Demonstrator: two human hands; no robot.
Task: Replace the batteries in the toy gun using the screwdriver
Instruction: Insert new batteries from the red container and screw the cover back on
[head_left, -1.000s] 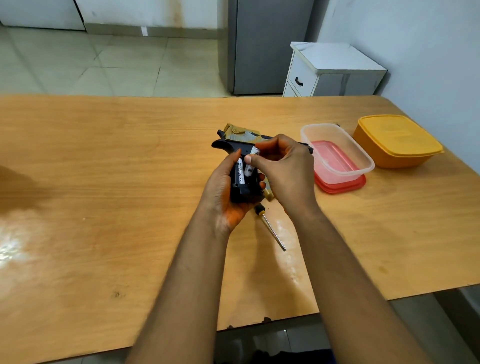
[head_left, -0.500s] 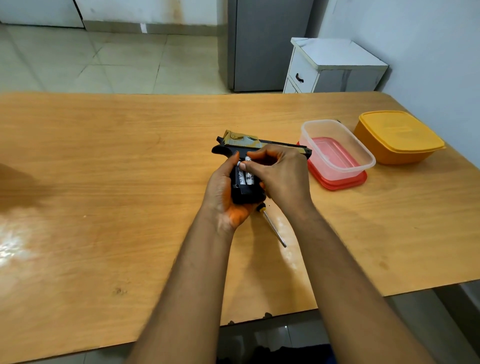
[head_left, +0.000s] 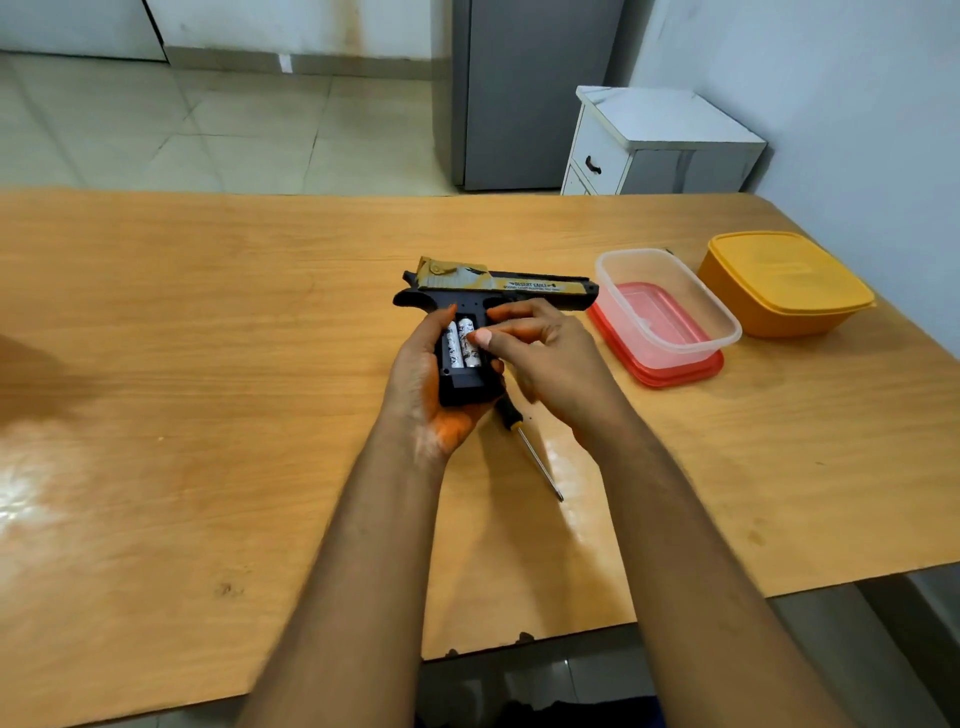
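The black and tan toy gun (head_left: 519, 286) lies on its side above the wooden table (head_left: 208, 364). My left hand (head_left: 415, 379) grips its handle from the left and below. The handle's compartment is uncovered, with two white batteries (head_left: 460, 345) lying side by side in it. My right hand (head_left: 550, 364) hovers at the handle's right side, its thumb tip touching the right battery and its fingers loosely bent over the gun's frame. The screwdriver (head_left: 535, 457) lies on the table just below the gun, its handle partly hidden under my right hand.
A clear plastic container (head_left: 670, 306) sits on a red lid (head_left: 675, 369) to the right of the gun. A closed orange container (head_left: 784, 283) stands further right. Beyond the table are a white cabinet (head_left: 665, 140) and a grey fridge (head_left: 519, 93).
My right hand pushed the second battery down into the compartment beside the first and has let go of its pinch. The gun's barrel has become visible as my fingers drew back.
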